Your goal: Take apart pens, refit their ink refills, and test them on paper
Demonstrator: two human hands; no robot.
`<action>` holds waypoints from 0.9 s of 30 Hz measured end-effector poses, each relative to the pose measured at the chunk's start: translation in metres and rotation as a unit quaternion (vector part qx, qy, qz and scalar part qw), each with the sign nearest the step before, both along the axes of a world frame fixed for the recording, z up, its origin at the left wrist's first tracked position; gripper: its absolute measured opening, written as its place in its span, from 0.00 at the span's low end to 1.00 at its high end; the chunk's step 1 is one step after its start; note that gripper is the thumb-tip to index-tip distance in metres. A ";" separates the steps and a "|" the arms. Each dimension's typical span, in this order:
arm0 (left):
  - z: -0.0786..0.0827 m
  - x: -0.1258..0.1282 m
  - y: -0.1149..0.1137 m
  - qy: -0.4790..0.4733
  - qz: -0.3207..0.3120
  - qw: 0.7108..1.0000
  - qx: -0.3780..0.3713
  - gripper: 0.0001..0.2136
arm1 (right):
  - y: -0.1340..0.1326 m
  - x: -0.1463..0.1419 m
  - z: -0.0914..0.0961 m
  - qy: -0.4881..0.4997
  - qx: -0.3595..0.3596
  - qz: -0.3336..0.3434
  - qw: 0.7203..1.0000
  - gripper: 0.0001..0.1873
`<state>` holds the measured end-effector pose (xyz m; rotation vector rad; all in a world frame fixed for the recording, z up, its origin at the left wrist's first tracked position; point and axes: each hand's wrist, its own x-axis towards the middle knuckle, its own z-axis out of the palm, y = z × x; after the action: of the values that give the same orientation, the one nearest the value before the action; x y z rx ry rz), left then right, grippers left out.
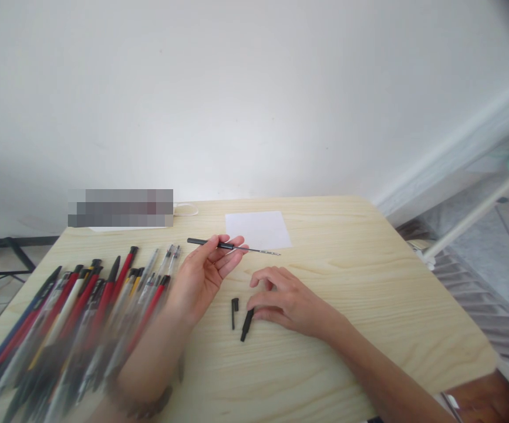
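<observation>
My left hand [205, 271] is raised above a light wooden table [368, 294] and pinches a thin black pen refill [232, 247], held level with its tip pointing right. My right hand [283, 299] rests on the table with curled fingers, its fingertips on a short black pen part [247, 325]. A second small black pen piece with a clip [234, 311] lies just left of it, untouched.
A row of several pens [82, 311] in red, black, blue, yellow and clear plastic lies on the table's left side. A white sheet of paper [258, 230] lies at the far middle. A white wall stands behind; the table's right edge drops to a floor.
</observation>
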<state>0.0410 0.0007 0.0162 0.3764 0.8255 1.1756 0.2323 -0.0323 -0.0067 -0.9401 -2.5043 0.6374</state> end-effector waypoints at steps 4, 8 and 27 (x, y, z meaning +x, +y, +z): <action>-0.001 0.000 0.001 0.006 0.009 1.000 0.000 0.06 | 0.004 0.005 0.004 0.029 -0.050 0.020 0.998 0.08; -0.001 0.000 0.001 0.012 0.028 1.000 0.004 0.07 | 0.009 0.023 0.005 0.092 -0.179 -0.054 0.978 0.08; -0.002 0.000 0.001 0.028 0.040 0.998 0.028 0.07 | 0.014 0.042 0.001 0.260 -0.033 -0.247 0.933 0.09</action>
<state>0.0411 0.0013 0.0146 0.4267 0.8637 1.2683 0.2741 -0.0182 -0.0053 -1.1831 -1.7047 0.6917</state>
